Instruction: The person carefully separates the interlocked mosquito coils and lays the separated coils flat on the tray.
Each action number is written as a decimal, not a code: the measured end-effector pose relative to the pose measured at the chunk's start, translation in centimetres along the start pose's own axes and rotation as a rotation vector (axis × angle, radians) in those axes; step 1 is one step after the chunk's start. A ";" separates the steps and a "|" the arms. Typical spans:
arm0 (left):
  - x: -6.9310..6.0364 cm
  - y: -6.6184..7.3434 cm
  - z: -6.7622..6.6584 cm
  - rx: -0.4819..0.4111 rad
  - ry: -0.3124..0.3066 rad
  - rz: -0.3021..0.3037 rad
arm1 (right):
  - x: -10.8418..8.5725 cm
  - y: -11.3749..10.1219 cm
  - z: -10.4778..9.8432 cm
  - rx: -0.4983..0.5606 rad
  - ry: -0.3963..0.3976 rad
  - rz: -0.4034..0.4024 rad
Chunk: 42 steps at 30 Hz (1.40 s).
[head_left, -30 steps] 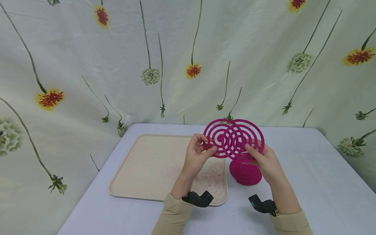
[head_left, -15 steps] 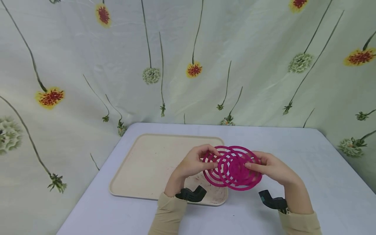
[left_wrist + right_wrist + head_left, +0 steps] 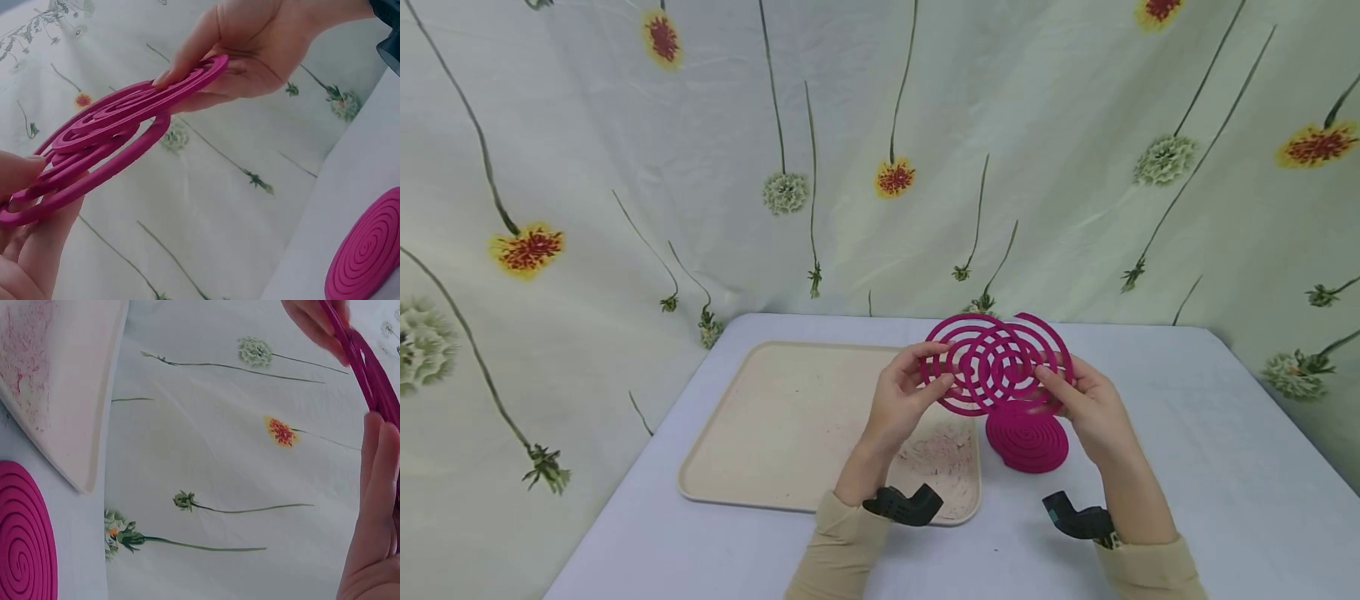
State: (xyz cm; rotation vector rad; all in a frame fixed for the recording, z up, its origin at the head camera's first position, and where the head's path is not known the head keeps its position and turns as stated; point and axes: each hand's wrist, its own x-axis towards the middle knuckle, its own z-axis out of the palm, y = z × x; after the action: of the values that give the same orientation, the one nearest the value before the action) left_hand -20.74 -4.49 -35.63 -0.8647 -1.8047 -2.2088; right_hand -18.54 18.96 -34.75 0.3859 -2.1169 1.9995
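Observation:
Two magenta mosquito coils are held up over the table, partly overlapping, with gaps between their spiral arms. My left hand [image 3: 895,404] pinches the left coil [image 3: 967,367] at its outer edge between thumb and fingers. On the other side, my right hand [image 3: 1093,408] pinches the right coil [image 3: 1015,367] the same way. In the left wrist view the right hand's coil [image 3: 140,100] lies above the other, tilted. Below the hands, tightly wound magenta coils [image 3: 1027,442] rest on the table; how many are stacked cannot be told.
A cream tray [image 3: 797,417] lies on the left of the white-covered table [image 3: 1195,433], with magenta crumbs and smears at its near right corner. A floral curtain [image 3: 1037,108] hangs behind. Each wrist wears a black camera mount [image 3: 904,506].
Half a second ago both hands were lower, with the coils in front of the pile on the table. Now they are raised again, with the overlapping coils tilted upright and the pile showing below.

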 end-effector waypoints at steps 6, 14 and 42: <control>0.1 0.1 -0.2 -0.018 -0.021 0.033 | 0.2 0.1 1.1 0.174 0.123 0.009; -0.2 0.4 -2.0 0.187 -0.240 0.009 | -0.2 0.0 -0.3 -0.068 -0.134 0.065; 0.0 -0.8 1.7 0.052 0.205 0.153 | 0.0 -0.1 2.3 0.324 0.218 0.051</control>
State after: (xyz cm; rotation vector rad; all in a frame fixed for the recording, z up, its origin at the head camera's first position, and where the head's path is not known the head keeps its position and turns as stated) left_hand -20.51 -2.73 -36.12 -0.7110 -1.6362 -2.0635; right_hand -18.42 16.71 -34.78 0.1534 -1.6953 2.3010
